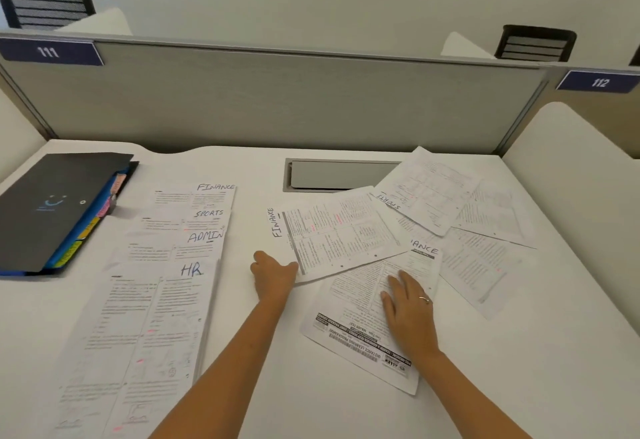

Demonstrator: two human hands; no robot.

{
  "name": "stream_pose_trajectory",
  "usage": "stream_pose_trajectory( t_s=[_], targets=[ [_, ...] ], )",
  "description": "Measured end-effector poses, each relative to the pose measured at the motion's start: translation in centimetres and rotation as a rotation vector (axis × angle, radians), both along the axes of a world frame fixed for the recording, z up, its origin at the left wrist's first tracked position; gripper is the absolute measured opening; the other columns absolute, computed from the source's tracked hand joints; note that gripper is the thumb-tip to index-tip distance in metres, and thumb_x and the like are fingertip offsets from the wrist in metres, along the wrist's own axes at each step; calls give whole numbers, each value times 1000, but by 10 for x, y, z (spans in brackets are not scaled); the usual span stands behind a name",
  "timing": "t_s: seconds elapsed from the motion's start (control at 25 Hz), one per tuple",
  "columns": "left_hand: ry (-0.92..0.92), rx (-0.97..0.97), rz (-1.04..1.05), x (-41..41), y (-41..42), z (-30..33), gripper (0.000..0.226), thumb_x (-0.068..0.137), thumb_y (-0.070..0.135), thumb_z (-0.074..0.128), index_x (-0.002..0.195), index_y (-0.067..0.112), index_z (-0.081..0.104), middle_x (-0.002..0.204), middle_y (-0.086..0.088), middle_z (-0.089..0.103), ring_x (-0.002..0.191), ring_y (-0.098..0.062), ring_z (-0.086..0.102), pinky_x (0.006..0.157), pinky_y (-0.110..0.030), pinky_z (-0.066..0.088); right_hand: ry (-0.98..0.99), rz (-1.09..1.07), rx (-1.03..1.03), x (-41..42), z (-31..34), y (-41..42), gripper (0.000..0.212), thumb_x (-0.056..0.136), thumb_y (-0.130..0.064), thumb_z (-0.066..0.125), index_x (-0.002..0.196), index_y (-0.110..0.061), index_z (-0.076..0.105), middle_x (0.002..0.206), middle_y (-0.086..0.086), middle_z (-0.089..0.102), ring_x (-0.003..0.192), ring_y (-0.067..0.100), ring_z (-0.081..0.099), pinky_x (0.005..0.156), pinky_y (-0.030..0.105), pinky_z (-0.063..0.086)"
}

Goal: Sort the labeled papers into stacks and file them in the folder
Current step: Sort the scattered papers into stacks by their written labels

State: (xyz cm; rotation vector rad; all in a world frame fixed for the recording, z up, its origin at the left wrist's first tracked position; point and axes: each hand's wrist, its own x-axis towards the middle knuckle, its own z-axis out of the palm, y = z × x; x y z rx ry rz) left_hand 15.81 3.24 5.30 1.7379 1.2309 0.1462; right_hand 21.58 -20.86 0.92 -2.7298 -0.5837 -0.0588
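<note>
On the left lie overlapping stacks labeled FINANCE (207,194), SPORTS (194,220), ADMIN (187,244) and HR (145,327). A loose pile spreads at centre right. My left hand (273,275) grips the near corner of a loose FINANCE sheet (339,230). My right hand (408,310) rests flat, fingers apart, on another FINANCE sheet (360,327) below it. A SPORTS sheet (426,192) and several more pages (481,258) lie farther right. The dark folder (52,206) with coloured tabs lies shut at the far left.
A grey cable hatch (332,175) is set into the white desk (519,386) behind the loose pile. A grey partition (277,99) closes the back edge, and white side panels flank the desk.
</note>
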Motion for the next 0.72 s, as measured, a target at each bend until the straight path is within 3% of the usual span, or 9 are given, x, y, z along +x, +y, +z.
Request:
stream_pose_trajectory(
  t_s=[0.16, 0.28, 0.44, 0.56, 0.72],
  targets=[
    [251, 262, -108, 10, -24, -6, 83, 71, 52, 75, 125, 2, 36, 127, -16, 39, 116, -33, 44, 86, -41, 47, -11, 8, 2, 2, -2, -2, 49, 93, -39, 32, 122, -11, 61, 133, 13, 54, 124, 29, 51, 95, 44, 46],
    [359, 418, -148, 19, -42, -8, 81, 71, 56, 74, 122, 5, 36, 126, -14, 36, 114, -29, 41, 86, -41, 47, -17, 19, 3, 4, -4, -4, 48, 93, -38, 32, 121, -12, 62, 133, 12, 55, 123, 29, 52, 95, 43, 46],
    [302, 327, -86, 28, -41, -7, 78, 72, 37, 80, 125, 4, 32, 130, -20, 32, 115, -36, 42, 86, -42, 48, -14, 29, 14, 6, -7, -6, 46, 92, -36, 34, 118, -12, 63, 130, 12, 57, 120, 29, 55, 92, 43, 48],
    [211, 235, 4, 22, -31, -10, 77, 72, 25, 82, 125, 1, 33, 128, -25, 41, 115, -41, 48, 88, -46, 46, -32, 43, 26, 7, -9, -11, 44, 90, -35, 35, 116, -13, 65, 128, 12, 59, 118, 29, 56, 91, 43, 49],
    [28, 252, 78, -2, -19, -18, 38, 85, 16, 67, 110, -5, 49, 111, -24, 60, 101, -41, 58, 81, -44, 47, -33, 82, 65, 10, -12, -15, 44, 90, -36, 36, 115, -12, 64, 128, 11, 59, 119, 29, 55, 94, 43, 48]
  ],
)
